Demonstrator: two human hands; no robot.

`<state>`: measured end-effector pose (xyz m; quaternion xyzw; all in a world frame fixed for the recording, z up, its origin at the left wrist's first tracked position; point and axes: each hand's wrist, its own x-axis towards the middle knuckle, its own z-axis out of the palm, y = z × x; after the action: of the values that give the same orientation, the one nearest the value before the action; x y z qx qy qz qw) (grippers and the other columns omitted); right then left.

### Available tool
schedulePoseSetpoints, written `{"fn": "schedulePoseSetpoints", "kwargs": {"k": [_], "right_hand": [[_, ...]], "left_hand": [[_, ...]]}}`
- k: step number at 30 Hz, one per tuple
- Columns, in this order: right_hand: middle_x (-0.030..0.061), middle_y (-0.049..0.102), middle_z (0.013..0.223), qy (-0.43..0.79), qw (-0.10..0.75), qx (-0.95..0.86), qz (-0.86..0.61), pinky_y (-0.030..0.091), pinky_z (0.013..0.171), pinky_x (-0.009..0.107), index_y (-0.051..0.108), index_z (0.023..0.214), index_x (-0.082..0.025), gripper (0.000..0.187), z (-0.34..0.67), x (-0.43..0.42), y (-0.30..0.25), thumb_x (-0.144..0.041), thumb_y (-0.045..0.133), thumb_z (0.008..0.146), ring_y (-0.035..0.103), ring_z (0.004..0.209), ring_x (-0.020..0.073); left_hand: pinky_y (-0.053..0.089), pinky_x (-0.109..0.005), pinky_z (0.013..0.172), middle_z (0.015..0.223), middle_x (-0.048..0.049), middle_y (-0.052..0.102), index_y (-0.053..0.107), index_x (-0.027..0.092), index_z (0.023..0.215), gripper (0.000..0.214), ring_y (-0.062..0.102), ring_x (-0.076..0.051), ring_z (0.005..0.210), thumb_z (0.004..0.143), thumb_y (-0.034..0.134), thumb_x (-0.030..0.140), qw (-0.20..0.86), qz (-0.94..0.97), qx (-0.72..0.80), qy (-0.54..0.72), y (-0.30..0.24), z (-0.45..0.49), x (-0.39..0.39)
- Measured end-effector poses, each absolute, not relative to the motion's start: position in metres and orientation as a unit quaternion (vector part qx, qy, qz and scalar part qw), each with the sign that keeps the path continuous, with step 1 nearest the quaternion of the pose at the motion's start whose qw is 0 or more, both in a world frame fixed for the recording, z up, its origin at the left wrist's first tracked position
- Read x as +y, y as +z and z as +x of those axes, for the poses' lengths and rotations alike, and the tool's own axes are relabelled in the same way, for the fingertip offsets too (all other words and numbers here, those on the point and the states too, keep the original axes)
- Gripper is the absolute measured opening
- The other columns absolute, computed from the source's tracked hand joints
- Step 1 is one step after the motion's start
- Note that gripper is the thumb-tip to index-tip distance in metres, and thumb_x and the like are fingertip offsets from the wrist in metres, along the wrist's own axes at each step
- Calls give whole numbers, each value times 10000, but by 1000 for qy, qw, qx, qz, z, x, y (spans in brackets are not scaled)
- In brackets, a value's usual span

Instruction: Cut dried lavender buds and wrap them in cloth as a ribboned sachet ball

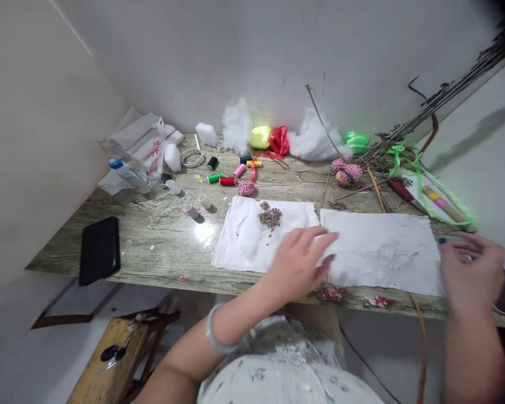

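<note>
My left hand [301,261] lies flat with fingers stretched out, resting where two white paper sheets meet. The left sheet [244,241] carries a small heap of dried brown buds [270,216]. The right sheet [382,249] is bare and crinkled. My right hand [473,272] hovers at that sheet's right edge, fingers loosely curled and blurred; nothing shows in it.
The wooden table [164,241] holds several thread spools [227,180], a black phone [100,250], a plastic bottle [128,174], cotton tufts [236,128], twine balls [348,174], green ribbon [429,179] and dry branches [441,95]. A wooden stool [109,359] with scissors stands below left.
</note>
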<state>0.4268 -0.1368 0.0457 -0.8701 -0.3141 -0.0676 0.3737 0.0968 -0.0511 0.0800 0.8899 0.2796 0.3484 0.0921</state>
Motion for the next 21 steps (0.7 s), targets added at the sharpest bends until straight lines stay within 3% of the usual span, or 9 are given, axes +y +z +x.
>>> {"fn": "schedulePoseSetpoints", "kwargs": {"k": [2,4,6,11,15,19,21], "right_hand": [[140,637,1040,75,436,-383,-811,495,750,351,550,1140,-214,436,380,-131,43,-335,621,727,622,894,216],[96,638,1012,236,427,-417,-767,515,741,354,532,1093,-219,390,337,-120,37,-392,604,750,631,843,200],[70,645,1001,291,379,-439,-761,507,760,349,534,1079,-223,357,303,-106,31,-394,583,768,633,828,187],[43,667,1025,231,301,-459,-803,458,747,321,538,1093,-222,327,268,-79,23,-332,534,786,617,731,160],[25,686,912,231,221,-476,-819,412,700,297,534,1134,-214,360,262,-70,24,-333,536,794,603,729,177],[18,662,823,235,152,-497,-821,368,634,271,568,1033,-214,288,258,-65,26,-390,530,809,592,732,183],[37,650,879,217,135,-517,-817,368,640,269,575,974,-205,263,255,-64,27,-408,519,817,588,758,182]], "left_hand": [[488,-369,892,1128,-94,572,417,192,1235,354,531,-212,1088,884,468,195,98,835,377,389,76,40,-49],[500,-412,845,1120,-104,561,443,213,1198,328,533,-247,1064,873,460,175,84,785,513,336,65,-11,-38],[455,-491,881,1076,-127,576,497,230,1130,271,536,-295,1026,868,436,195,52,756,603,248,51,-49,-24],[398,-464,922,1027,-157,604,601,216,1052,273,546,-307,1017,868,404,253,101,730,659,148,30,-84,-1],[409,-417,910,999,-136,627,610,153,1063,304,554,-279,982,878,403,276,168,719,665,112,28,-71,9],[412,-379,882,985,-124,635,607,141,984,288,554,-267,968,895,406,326,167,736,648,100,29,-49,15],[421,-350,833,966,-133,634,591,137,922,261,570,-265,937,885,424,335,164,738,649,81,31,-40,17]]}}
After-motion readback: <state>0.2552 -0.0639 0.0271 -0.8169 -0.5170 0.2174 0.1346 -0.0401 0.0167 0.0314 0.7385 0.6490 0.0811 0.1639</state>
